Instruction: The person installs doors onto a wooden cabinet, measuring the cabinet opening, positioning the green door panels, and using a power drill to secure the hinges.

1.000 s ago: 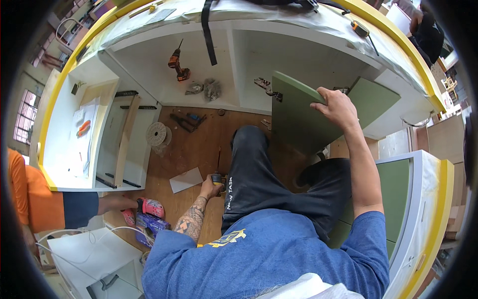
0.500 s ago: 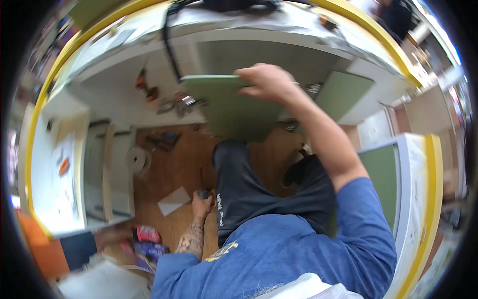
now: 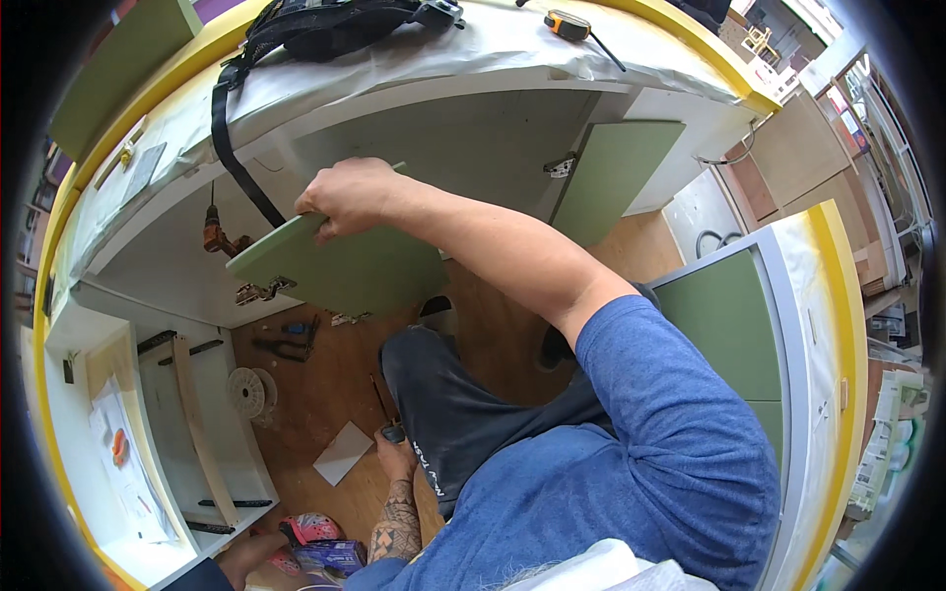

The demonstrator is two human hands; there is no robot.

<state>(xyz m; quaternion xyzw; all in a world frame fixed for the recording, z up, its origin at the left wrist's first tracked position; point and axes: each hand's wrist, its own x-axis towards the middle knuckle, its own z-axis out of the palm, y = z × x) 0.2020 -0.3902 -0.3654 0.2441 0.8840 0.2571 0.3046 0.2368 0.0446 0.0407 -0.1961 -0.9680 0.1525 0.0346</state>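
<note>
My right hand (image 3: pixel 357 197) grips the upper edge of a green cabinet door (image 3: pixel 365 266), which stands tilted in front of the open white cabinet. A metal hinge (image 3: pixel 264 290) is fixed near the door's left edge. Down by my left thigh, my left hand (image 3: pixel 396 458) is closed around the dark handle of a screwdriver (image 3: pixel 393 431). Its thin shaft points away from me, over the wooden floor. Another green door (image 3: pixel 626 177) with a hinge (image 3: pixel 561 166) hangs open at the cabinet's right side.
A drill (image 3: pixel 222 236) is inside the cabinet. Pliers (image 3: pixel 286 345), a white spool (image 3: pixel 249 394) and a white sheet (image 3: pixel 343 453) lie on the floor. A black strap (image 3: pixel 236 163) hangs from the covered top, where a tape measure (image 3: pixel 569 26) sits. Pink footwear (image 3: pixel 313 527) is at lower left.
My right hand has moved left and slightly down with the green door, which now tilts and shows its hinge. My view has shifted. The left hand still holds the screwdriver low beside my leg.
</note>
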